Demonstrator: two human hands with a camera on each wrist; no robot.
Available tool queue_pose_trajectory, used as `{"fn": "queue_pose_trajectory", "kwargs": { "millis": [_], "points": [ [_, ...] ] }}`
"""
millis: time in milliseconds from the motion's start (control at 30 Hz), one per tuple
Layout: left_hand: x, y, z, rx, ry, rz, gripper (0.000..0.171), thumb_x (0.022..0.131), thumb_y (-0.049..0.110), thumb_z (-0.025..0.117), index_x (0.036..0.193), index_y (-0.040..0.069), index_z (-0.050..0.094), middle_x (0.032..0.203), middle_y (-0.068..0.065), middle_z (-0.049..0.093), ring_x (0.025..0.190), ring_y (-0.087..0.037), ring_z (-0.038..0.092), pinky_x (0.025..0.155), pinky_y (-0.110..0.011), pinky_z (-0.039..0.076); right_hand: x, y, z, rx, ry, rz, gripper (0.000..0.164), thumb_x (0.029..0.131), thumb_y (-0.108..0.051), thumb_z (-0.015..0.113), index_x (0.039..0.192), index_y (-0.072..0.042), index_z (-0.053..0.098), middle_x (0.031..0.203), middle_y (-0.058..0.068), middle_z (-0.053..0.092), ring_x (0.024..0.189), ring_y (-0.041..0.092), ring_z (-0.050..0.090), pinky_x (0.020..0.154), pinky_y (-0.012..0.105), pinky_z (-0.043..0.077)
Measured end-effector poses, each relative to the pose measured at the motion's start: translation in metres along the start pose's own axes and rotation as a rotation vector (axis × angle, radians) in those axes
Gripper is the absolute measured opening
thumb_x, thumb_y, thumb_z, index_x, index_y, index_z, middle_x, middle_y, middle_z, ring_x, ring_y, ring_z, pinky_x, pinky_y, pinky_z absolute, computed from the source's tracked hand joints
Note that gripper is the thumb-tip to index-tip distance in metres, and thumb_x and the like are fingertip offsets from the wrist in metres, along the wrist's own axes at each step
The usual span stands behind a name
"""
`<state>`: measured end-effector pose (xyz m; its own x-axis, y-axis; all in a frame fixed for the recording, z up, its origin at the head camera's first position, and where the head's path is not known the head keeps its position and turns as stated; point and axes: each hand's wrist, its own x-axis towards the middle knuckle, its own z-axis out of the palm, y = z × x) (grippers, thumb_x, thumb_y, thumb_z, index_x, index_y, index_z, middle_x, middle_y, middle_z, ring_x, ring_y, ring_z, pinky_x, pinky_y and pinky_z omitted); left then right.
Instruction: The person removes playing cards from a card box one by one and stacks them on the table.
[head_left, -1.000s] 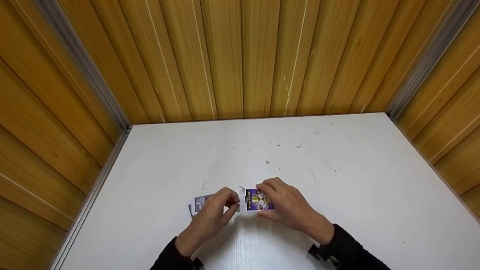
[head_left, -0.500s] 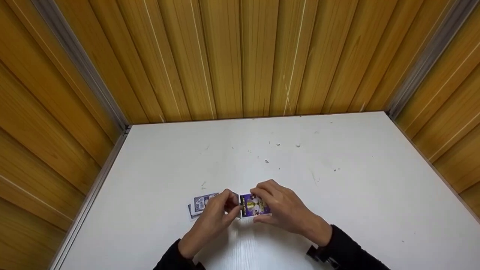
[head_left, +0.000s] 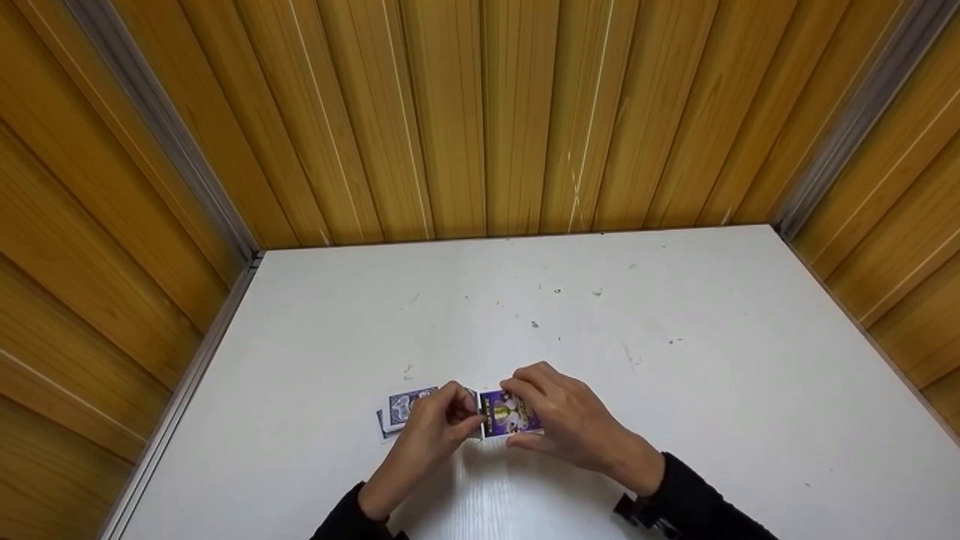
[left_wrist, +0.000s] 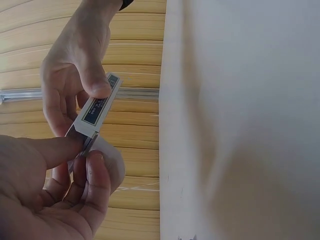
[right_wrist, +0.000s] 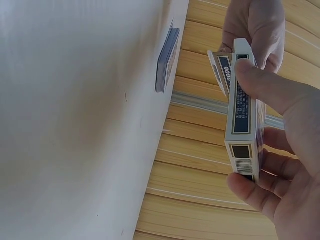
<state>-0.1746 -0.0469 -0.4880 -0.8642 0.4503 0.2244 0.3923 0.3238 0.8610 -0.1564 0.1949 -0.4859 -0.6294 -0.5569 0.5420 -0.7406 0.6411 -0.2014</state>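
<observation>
My right hand (head_left: 574, 412) grips a small purple-and-white playing-card box (head_left: 506, 414) by its sides, above the table. Its white side panel with a dark label shows in both wrist views. The end facing my left hand (head_left: 435, 424) is open, and a rounded white flap (left_wrist: 114, 162) sticks out there. Between the thumb and fingers of the left hand is a thin packet of playing cards (left_wrist: 88, 145) right at the box mouth, mostly hidden by the fingers. A stack of blue-patterned cards (right_wrist: 167, 60) lies on the table, partly behind the left hand in the head view.
The white table (head_left: 337, 322) has small dark marks on its surface. Yellow wood-patterned panels (head_left: 450, 120) stand behind and at both sides, with grey metal strips (head_left: 165, 135) at the corners. Black sleeves (head_left: 709, 495) cover both forearms.
The box has moved slightly left and toward me, closing up to the left hand, so the white flap beside its mouth shows less. Over the last half second both hands hardly move.
</observation>
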Motion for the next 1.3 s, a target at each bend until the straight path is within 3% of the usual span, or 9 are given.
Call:
{"fn": "queue_pose_trajectory", "kwargs": {
  "millis": [167, 367, 467, 867, 1133, 1300],
  "points": [
    [0.000, -0.001, 0.003, -0.009, 0.014, -0.032, 0.022, 0.085, -0.003, 0.080, 0.087, 0.005, 0.060, 0.081, 0.000, 0.064, 0.073, -0.007, 0.059, 0.065, -0.021, 0.052, 0.000, 0.000, 0.000, -0.004, -0.009, 0.005, 0.076, 0.069, -0.040, 0.097, 0.128, -0.005, 0.066, 0.118, 0.004, 0.062, 0.103, 0.015, 0.060, 0.081, 0.028, 0.057],
    [0.001, 0.001, 0.003, -0.077, -0.016, -0.113, 0.020, 0.087, -0.005, 0.076, 0.088, 0.004, 0.058, 0.079, 0.000, 0.062, 0.070, -0.007, 0.058, 0.061, -0.019, 0.049, 0.000, 0.000, 0.000, -0.023, -0.034, 0.026, 0.074, 0.070, -0.041, 0.096, 0.128, -0.006, 0.065, 0.118, 0.003, 0.062, 0.104, 0.015, 0.060, 0.081, 0.028, 0.056],
    [0.001, 0.002, 0.000, -0.094, -0.030, -0.118, 0.019, 0.089, -0.005, 0.074, 0.091, 0.004, 0.058, 0.081, -0.001, 0.061, 0.071, -0.008, 0.057, 0.061, -0.019, 0.048, 0.000, 0.001, 0.000, -0.019, -0.034, 0.039, 0.074, 0.070, -0.040, 0.096, 0.128, -0.006, 0.065, 0.118, 0.004, 0.062, 0.104, 0.015, 0.061, 0.081, 0.029, 0.057],
    [0.001, 0.003, -0.007, -0.019, 0.064, -0.016, 0.021, 0.089, -0.009, 0.066, 0.105, 0.003, 0.064, 0.091, -0.003, 0.069, 0.076, -0.010, 0.059, 0.064, -0.019, 0.048, -0.001, 0.009, 0.002, -0.004, -0.029, 0.103, 0.072, 0.074, -0.044, 0.093, 0.128, -0.005, 0.065, 0.120, 0.004, 0.062, 0.106, 0.015, 0.060, 0.079, 0.029, 0.056],
    [0.004, -0.002, -0.004, 0.100, 0.184, 0.001, 0.022, 0.090, -0.002, 0.073, 0.097, 0.009, 0.055, 0.086, 0.004, 0.056, 0.077, -0.010, 0.052, 0.067, -0.023, 0.047, -0.001, 0.010, 0.001, 0.000, -0.023, 0.128, 0.072, 0.076, -0.045, 0.091, 0.129, -0.004, 0.065, 0.120, 0.004, 0.063, 0.106, 0.016, 0.060, 0.078, 0.029, 0.056],
    [0.003, -0.005, -0.003, 0.165, 0.206, 0.073, 0.028, 0.087, -0.009, 0.073, 0.102, 0.008, 0.057, 0.115, -0.008, 0.056, 0.087, -0.017, 0.056, 0.071, -0.028, 0.050, -0.001, 0.010, 0.001, -0.002, -0.002, 0.101, 0.071, 0.076, -0.043, 0.092, 0.128, -0.004, 0.065, 0.119, 0.004, 0.063, 0.105, 0.016, 0.060, 0.077, 0.031, 0.056]
  ]
}}
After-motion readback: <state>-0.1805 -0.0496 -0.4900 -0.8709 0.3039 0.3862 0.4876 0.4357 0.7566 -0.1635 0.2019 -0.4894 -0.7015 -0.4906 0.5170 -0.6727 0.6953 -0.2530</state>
